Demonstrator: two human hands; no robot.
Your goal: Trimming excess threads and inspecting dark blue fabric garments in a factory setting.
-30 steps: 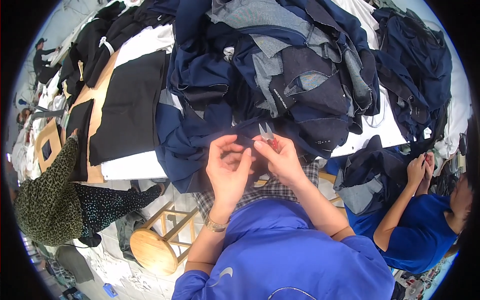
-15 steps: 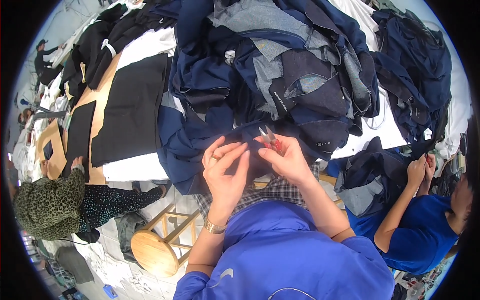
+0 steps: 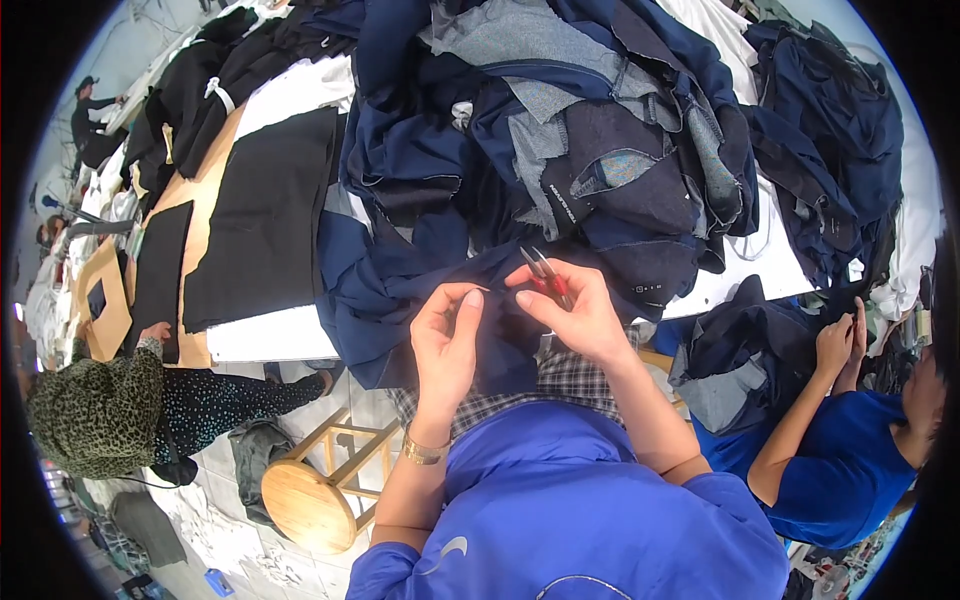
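Note:
In my right hand (image 3: 582,318) is a pair of small thread snips (image 3: 548,278) with red handles. Their pointed metal blades stick up past my fingers, a little apart. Thumb and forefinger of my left hand (image 3: 443,340) come together in a pinch, just left of the snips. Whatever those fingertips hold is too small to make out. Navy cloth (image 3: 505,355) hangs between and below both hands, over the near edge of the table. Beyond them rises a big heap of navy and grey-backed garment pieces (image 3: 620,185).
Flat black cloth panels (image 3: 262,215) lie on the white table (image 3: 270,338) at left. A wooden stool (image 3: 310,505) stands below. One co-worker (image 3: 95,415) in a leopard-print top is at left; another (image 3: 840,455) in blue handles dark cloth at right. More navy garments (image 3: 835,140) lie far right.
My left hand's fingers have drawn in from spread to a pinch and moved slightly down. The snips have shifted a little to the right and up in my right hand.

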